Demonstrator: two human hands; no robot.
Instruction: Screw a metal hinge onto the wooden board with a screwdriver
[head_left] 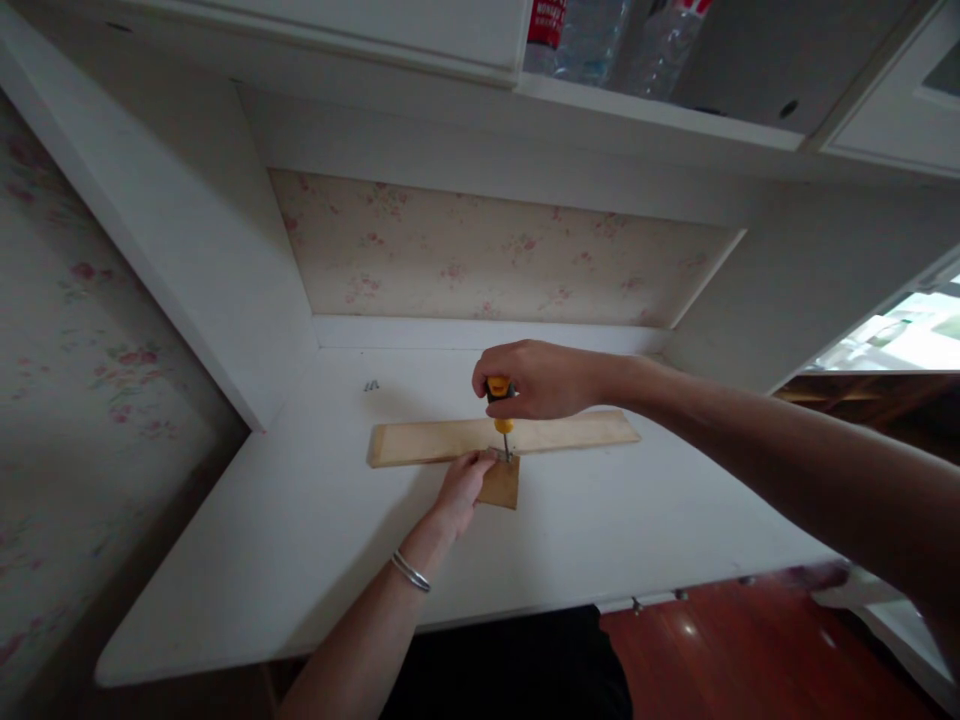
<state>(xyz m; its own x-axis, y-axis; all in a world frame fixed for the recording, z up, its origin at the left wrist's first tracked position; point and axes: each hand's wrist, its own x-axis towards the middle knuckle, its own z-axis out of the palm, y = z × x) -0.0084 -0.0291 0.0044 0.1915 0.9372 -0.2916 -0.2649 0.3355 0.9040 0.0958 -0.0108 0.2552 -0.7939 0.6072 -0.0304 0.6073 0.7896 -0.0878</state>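
My right hand (529, 378) is closed around the yellow-and-black handle of a screwdriver (503, 425), held upright with its shaft pointing down. The tip meets a small metal piece (501, 455), too small to make out clearly, at the upper edge of a small square wooden block (501, 487). Gripping that block's left side is my left hand (463, 485), its thumb and fingers near the metal piece. A long wooden board (420, 441) lies flat just behind the block, partly hidden by my right hand and the screwdriver.
Several small screws (371, 386) lie on the white desk (315, 520), behind the board's left end. White side panels (180, 230) flank the desk. Overhead, a cabinet shelf (660, 108) holds plastic bottles (592, 40). Drawer knobs (637, 606) stick out under the front edge.
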